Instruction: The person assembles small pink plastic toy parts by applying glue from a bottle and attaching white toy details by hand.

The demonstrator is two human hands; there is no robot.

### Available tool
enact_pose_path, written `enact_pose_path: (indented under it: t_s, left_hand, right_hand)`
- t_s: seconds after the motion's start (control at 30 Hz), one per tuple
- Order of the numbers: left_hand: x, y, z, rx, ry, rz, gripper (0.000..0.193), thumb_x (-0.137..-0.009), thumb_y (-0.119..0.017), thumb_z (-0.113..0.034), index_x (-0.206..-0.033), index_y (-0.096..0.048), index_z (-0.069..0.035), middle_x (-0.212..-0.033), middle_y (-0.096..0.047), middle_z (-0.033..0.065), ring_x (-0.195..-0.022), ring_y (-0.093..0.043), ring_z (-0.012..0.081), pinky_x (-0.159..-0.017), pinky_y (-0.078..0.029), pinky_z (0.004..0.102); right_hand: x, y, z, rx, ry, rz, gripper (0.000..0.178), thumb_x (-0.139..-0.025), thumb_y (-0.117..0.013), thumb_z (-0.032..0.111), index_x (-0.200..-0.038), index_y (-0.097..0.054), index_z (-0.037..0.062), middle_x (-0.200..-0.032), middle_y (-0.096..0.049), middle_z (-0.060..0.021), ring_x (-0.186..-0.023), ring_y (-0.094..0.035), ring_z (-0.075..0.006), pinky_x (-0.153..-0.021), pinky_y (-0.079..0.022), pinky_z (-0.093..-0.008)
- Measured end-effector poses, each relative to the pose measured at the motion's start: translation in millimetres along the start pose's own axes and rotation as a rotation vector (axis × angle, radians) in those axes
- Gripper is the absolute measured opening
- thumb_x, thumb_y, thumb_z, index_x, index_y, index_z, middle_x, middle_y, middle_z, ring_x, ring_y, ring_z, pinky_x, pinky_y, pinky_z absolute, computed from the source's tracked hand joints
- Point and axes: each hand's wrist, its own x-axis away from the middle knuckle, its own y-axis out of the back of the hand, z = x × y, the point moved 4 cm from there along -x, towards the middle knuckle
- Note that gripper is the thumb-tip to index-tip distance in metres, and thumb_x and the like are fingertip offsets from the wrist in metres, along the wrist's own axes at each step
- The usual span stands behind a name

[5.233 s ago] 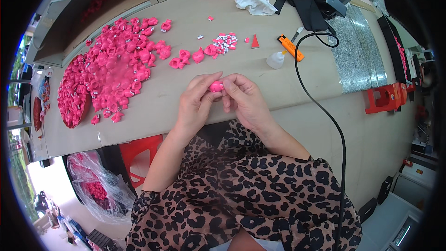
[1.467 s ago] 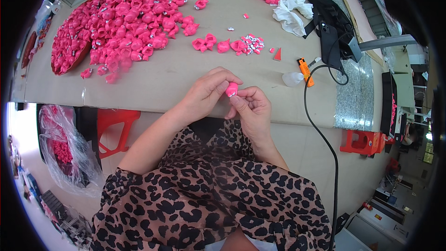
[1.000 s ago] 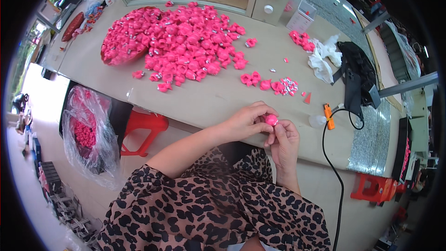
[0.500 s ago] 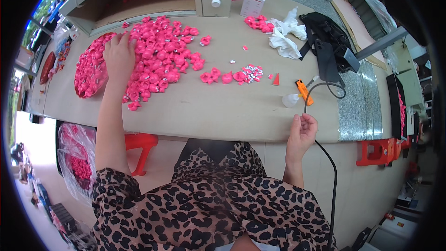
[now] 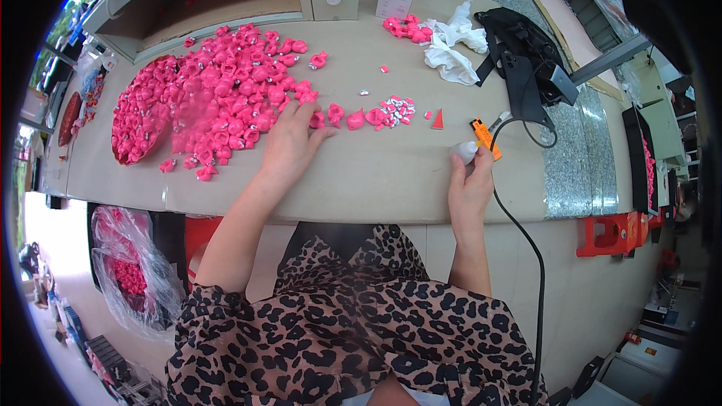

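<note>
My left hand (image 5: pixel 289 144) is at the right edge of a big heap of small pink moulded pieces (image 5: pixel 233 90). Its thumb and fingers are apart, with one pink piece (image 5: pixel 317 119) between them; whether they touch it I cannot tell. More pink pieces (image 5: pixel 355 119) lie in a short row to its right, ending at a cluster of small pink-and-white bits (image 5: pixel 400 110). My right hand (image 5: pixel 471 180) grips a small white squeeze bottle (image 5: pixel 464 152) with a yellowish tip, close beside an orange tool (image 5: pixel 486 138).
A round tray (image 5: pixel 120 152) heaped with pink pieces stands left. Behind is an open-fronted cabinet (image 5: pixel 331 11) with a green button. White tissues (image 5: pixel 451 60), a black bag (image 5: pixel 526 37) and a phone (image 5: pixel 520 86) lie back right. A black cable (image 5: pixel 526 244) hangs past my right hand.
My left hand has moved right, from the tray to the right edge of the heap. My right hand has reached forward and taken hold of the squeeze bottle.
</note>
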Motion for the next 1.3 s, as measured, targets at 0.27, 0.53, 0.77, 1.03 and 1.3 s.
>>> enact_pose_path:
  t_s: [0.27,0.53,0.77,1.03,1.3]
  left_hand:
    - [36.0,-18.6,-14.2,1.78,0.587,0.283,0.025,-0.081,-0.053,-0.008,-0.104,-0.045,-0.003,-0.087,-0.055,0.0054,-0.071,-0.051,0.0123,-0.063,-0.042,0.0253]
    - [39.8,-45.2,-37.8,1.314,0.21,0.035,0.024,-0.076,-0.056,0.002,-0.099,-0.047,-0.002,-0.094,-0.055,0.006,-0.081,-0.052,0.0095,-0.072,-0.043,0.0215]
    - [41.7,-51.6,-28.5,1.108,0.085,-0.163,0.021,-0.072,-0.058,0.008,-0.089,-0.048,0.001,-0.105,-0.049,0.013,-0.087,-0.053,0.0117,-0.078,-0.044,0.023]
    - [42.3,-53.4,-26.5,1.052,0.07,-0.192,0.02,-0.071,-0.057,0.009,-0.086,-0.048,0.001,-0.104,-0.049,0.0133,-0.088,-0.054,0.0133,-0.079,-0.046,0.0244]
    - [43.0,-53.0,-28.4,1.038,0.058,-0.192,0.02,-0.07,-0.056,0.011,-0.085,-0.048,0.002,-0.103,-0.048,0.0128,-0.09,-0.054,0.0145,-0.081,-0.046,0.0255]
  right_hand:
    - [9.3,-6.4,15.4,-0.92,-0.089,0.135,0.032,-0.083,-0.05,0.009,-0.111,-0.042,-0.0023,-0.095,-0.052,-0.0093,-0.081,-0.05,-0.0117,-0.069,-0.043,-0.0261]
    - [7.4,-42.0,12.4,-1.76,-0.401,0.251,0.017,-0.083,-0.052,0.016,-0.096,-0.048,0.0049,-0.089,-0.052,-0.0063,-0.068,-0.045,-0.0107,-0.059,-0.037,-0.0228]
    - [15.0,-49.4,34.2,-1.482,-0.211,0.202,0.019,-0.084,-0.049,0.016,-0.095,-0.041,0.0031,-0.086,-0.05,-0.0088,-0.067,-0.05,-0.0132,-0.054,-0.041,-0.0245]
    - [31.6,-46.6,42.9,-1.022,0.18,0.136,0.022,-0.084,-0.049,0.014,-0.096,-0.036,0.0008,-0.09,-0.043,-0.0093,-0.066,-0.048,-0.011,-0.057,-0.04,-0.0213]
    - [33.6,-47.1,41.3,-0.901,0.241,0.133,0.022,-0.085,-0.047,0.015,-0.097,-0.035,0.001,-0.091,-0.043,-0.0096,-0.067,-0.047,-0.0116,-0.058,-0.04,-0.0216]
